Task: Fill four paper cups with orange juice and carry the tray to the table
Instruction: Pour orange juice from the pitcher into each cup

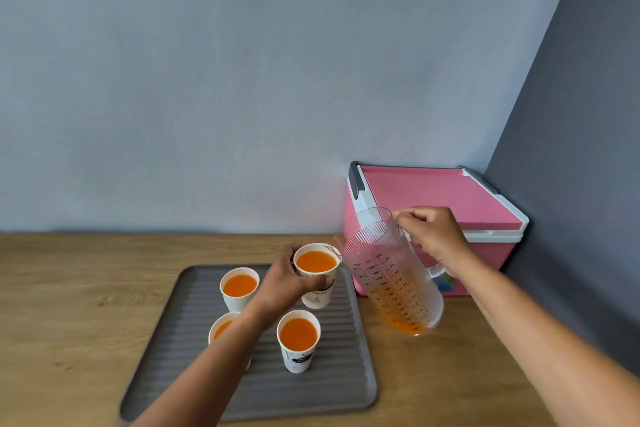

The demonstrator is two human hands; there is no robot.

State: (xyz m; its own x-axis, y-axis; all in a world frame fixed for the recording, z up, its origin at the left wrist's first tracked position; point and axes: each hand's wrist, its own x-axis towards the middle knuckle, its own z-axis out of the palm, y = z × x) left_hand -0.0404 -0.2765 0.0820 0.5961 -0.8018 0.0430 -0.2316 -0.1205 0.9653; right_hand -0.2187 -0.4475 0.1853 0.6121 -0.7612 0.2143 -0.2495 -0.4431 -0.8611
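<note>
A: How far along was the filling?

B: All four showed juice; the left hand (pixel 289 282) had its fingers wrapped around the far right cup (pixel 317 274), held at the tray (pixel 332 388), full nearly to the rim; the other three cups (pixel 298 340) stood on it.

A: And the right hand (pixel 433 236)?

B: Its fingers were closed on the handle of the jug (pixel 391 274), tilted toward that cup, a little juice left; no stream was visible. The carry to the table remained, I judged; the tray lay on the wooden counter (pixel 69 305) beside a pink cooler (pixel 440 198).
</note>
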